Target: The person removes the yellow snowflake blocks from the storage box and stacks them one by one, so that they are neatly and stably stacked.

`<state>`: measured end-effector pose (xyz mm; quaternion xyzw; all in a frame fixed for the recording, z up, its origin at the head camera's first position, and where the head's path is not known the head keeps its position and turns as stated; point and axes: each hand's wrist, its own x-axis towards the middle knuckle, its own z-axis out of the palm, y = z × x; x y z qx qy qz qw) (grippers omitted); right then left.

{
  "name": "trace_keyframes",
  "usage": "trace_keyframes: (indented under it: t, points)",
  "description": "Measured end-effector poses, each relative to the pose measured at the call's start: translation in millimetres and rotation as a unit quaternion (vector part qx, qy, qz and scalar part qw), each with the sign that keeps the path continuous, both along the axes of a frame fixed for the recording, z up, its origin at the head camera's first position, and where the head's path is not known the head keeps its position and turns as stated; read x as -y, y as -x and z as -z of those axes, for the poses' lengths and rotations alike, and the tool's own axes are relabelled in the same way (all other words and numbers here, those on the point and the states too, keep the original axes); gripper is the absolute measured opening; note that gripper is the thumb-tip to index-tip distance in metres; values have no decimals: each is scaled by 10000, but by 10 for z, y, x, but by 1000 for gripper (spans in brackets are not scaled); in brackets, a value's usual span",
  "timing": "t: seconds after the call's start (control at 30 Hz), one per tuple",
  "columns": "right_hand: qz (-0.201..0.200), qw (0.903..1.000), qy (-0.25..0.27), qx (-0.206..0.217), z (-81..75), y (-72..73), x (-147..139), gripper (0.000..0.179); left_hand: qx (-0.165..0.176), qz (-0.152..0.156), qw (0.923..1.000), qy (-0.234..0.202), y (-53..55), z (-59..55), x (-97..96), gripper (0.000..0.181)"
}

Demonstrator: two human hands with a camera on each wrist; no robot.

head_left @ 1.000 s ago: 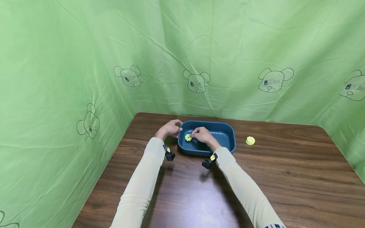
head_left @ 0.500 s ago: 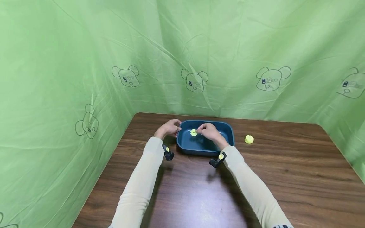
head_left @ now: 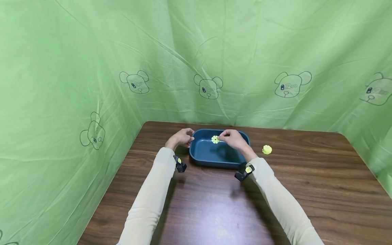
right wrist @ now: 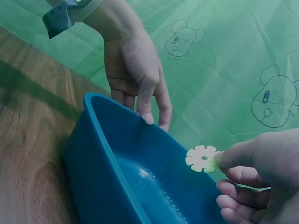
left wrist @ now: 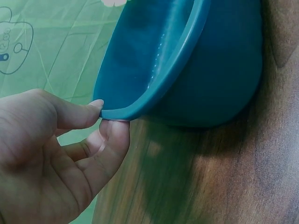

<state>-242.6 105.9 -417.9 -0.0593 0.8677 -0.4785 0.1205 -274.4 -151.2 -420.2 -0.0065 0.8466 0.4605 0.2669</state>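
Note:
My left hand pinches the left rim of a dark blue plastic basin. In the left wrist view the thumb lies over the rim with the curled fingers under it. Between thumb and forefinger of my right hand is a pale yellow notched snowflake disc, a flat toy piece with a small centre hole. Seen from the head, disc and hand overlap the far part of the basin, while the right wrist view shows the disc held up around rim height. Inside the basin, the visible floor is bare.
On the brown wooden table, right of the basin, lies a yellow ruffled cluster, apparently several discs joined. A green sheet with bear-head drawings hangs behind the table and along its left side.
My right hand has lifted the disc from the basin's left part and carried it right and toward the far rim. The left hand keeps its hold on the rim.

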Motion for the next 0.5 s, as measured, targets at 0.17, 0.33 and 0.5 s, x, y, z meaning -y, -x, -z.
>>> trace_keyframes:
  t: [0.17, 0.33, 0.5]
  points:
    - [86, 9997, 113, -201, -25, -39, -125, 23, 9, -17, 10000, 10, 9, 10, 1, 35]
    - [244, 9990, 258, -275, -80, -86, -272, 26, 4, 61, 9999, 128, 59, 48, 8, 34]
    - [330, 9982, 215, -441, -138, -145, -453, 28, 37, 37, 9998, 214, 93, 84, -3, 35]
